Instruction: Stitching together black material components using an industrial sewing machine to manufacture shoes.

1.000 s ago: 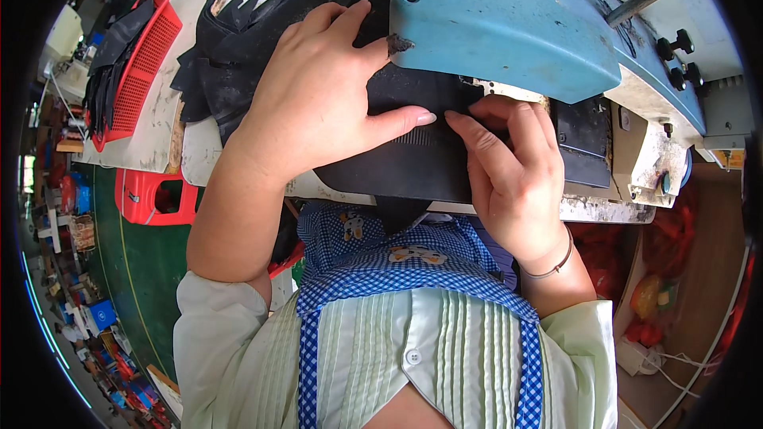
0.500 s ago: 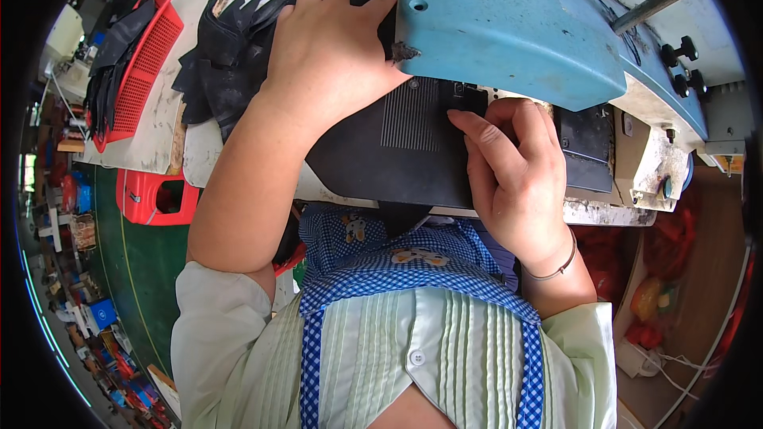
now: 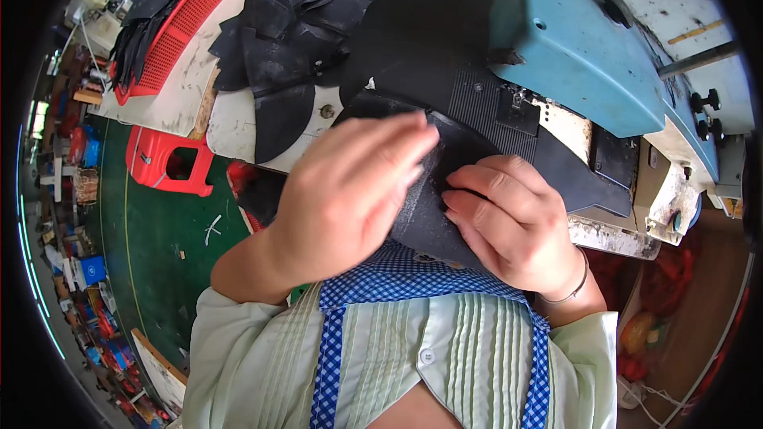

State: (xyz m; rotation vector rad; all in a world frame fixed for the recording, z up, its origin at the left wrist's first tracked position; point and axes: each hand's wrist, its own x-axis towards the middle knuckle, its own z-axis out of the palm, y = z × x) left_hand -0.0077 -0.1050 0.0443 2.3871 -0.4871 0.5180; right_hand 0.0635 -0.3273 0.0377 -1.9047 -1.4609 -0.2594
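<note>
Head view: the blue machine [image 3: 580, 56] fills the worktable's [image 3: 199, 71] far right corner, a heap of black cut pieces [image 3: 286, 56] lies toward its left edge, and a red basket [image 3: 179, 28] sits at the far left corner. At the near edge I hold a black textured sheet [image 3: 433, 191], probably to align it: my left hand [image 3: 350, 191] lies flat over it, my right hand [image 3: 513, 222] pinches its edge. No labels show.

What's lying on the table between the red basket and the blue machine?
In the head view, a heap of black cut pieces lies on the white table between the red basket and the blue machine.
</note>
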